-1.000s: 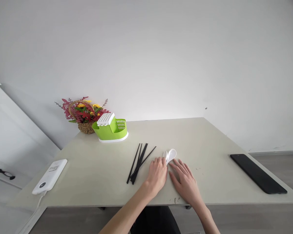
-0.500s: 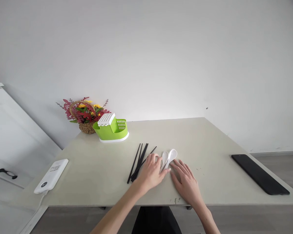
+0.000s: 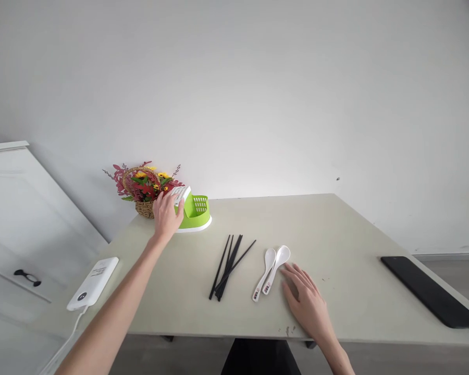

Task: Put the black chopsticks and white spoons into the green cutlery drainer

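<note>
My left hand (image 3: pixel 168 214) reaches over the left part of a green utensil holder (image 3: pixel 195 221) with a white slatted top (image 3: pixel 183 193). Its thumb and fingers are apart at that top, and the hand hides part of the holder; whether it grips cannot be made out. Flat on the table near the spoons rests my right hand (image 3: pixel 307 299), fingers stretched out and nothing in it. Two white spoons (image 3: pixel 264 278) (image 3: pixel 275 270) lie side by side, bowls away from me. Several black chopsticks (image 3: pixel 227 271) lie left of them, some crossing.
A wicker basket of artificial flowers (image 3: pixel 144 208) stands behind the holder. On the left of the table (image 3: pixel 172 312) lies a white power bank (image 3: pixel 94 284) with a cable. A black phone-like slab (image 3: pixel 430 291) lies at the right edge. A white cabinet (image 3: pixel 35 208) stands at left.
My left hand has left the spoons and moved up and left to the green holder. Both spoons now show fully. My right hand stays on the table beside them.
</note>
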Demonstrator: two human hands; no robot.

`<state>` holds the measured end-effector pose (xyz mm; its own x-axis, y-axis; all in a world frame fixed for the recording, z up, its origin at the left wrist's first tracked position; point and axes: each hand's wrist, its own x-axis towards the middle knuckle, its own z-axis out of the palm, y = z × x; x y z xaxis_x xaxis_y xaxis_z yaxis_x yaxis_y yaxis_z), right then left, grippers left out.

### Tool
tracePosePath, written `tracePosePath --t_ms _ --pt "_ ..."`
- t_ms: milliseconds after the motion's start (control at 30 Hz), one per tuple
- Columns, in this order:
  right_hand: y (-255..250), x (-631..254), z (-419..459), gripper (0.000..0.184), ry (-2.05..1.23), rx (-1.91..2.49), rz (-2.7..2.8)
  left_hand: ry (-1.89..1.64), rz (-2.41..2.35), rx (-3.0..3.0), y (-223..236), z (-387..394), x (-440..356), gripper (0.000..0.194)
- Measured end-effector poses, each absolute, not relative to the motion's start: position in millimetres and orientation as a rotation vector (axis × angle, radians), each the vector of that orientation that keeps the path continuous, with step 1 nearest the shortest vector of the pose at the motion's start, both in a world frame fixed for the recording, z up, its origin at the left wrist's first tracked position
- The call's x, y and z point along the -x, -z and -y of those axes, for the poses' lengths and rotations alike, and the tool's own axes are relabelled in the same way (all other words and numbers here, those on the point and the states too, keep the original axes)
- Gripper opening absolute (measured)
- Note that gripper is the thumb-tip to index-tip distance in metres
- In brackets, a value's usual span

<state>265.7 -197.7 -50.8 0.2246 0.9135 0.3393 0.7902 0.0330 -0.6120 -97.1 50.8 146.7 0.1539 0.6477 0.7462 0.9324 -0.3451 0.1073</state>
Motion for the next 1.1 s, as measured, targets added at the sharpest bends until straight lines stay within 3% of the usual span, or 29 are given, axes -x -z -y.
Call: tracePosePath --t_ms 333,867,1100 --pt "52.8 -266.2 198.4 0.046 -0.167 1.756 1.625 0.992 1.403 2.192 -119.6 -55.0 102.3 0.052" --pt "45.6 -266.7 197.4 0.045 -0.207 1.750 1.619 0.821 1.301 2.489 -126.3 -43.2 -70.5 0.060" --pt "43.9 -266.1 197.8 0.044 -0.202 1.728 1.614 0.754 1.121 2.648 -129.3 -34.2 -106.5 0.054"
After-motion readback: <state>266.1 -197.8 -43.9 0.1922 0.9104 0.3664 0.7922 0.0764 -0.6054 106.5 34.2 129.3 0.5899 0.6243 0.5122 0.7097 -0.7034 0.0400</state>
